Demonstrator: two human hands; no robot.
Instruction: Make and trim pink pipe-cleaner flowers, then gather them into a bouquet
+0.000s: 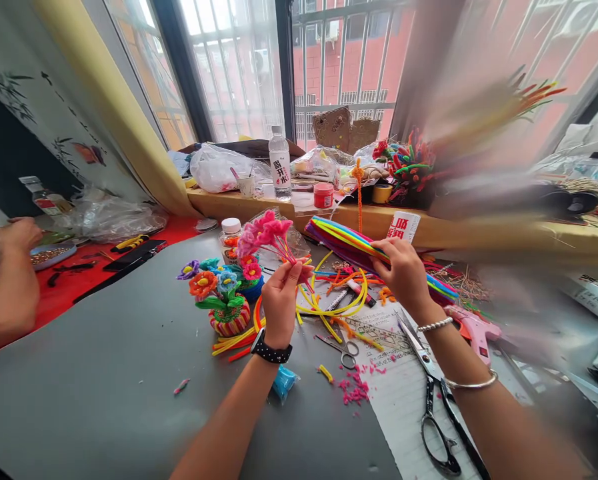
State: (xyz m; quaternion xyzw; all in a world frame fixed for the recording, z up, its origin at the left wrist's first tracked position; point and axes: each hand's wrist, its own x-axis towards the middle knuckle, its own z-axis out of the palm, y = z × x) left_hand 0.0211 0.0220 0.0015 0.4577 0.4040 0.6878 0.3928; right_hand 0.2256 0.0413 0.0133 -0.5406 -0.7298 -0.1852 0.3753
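My left hand (281, 300) is closed around the thin stems of a bunch of pink pipe-cleaner flowers (266, 235), their heads up and leaning left. My right hand (403, 272) grips a bundle of multicoloured pipe cleaners (346, 239) that runs past both sides of the hand, above the table. Left of my left hand stands a small pot of pipe-cleaner flowers (223, 290) with a striped base. Loose yellow pipe cleaners (356, 307) lie between my hands. Below my right forearm are large scissors (429, 363) on a sheet of paper (396, 420).
Small scissors (347, 352), pink fluff (353, 388) and a blue packet (283, 383) lie close by. A pink glue gun (480, 332) is beyond my right wrist. A water bottle (279, 165) stands on the sill. At far left shows another person's arm (9, 283).
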